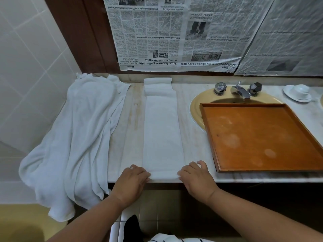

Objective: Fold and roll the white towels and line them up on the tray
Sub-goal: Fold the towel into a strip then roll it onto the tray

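At the near edge of the counter [192,95], both my hands were on the near end of the folded towel [163,133]. Left hand [131,179]: palm down, fingers bent, tips on the strip's left near corner, gripping it; ring [131,168] visible on one finger. Right hand [196,179]: palm down, thumb against the right near corner, fingers curled at that edge, gripping too. Fingertips were mostly hidden, so I couldn't tell how deep either hold went. Folded towel was a long narrow strip, lying flat, running from the counter's front edge straight back to the wall; far end was bunched into a couple of folds against the back ledge. Strip not rolled yet. Tray [262,137]: wooden, orange-brown, right of the strip, near but not touching, lying across the sink [195,109], near rim close to the counter's front edge. Loose towels [83,128]: white heap left of the strip, apart from it, draped over the counter's front edge and hanging down. Tap [240,90] with two handles sat behind the tray. White cup on a saucer [297,92] stood at far right. Newspaper sheets [166,35] covered the wall behind, print upside down.
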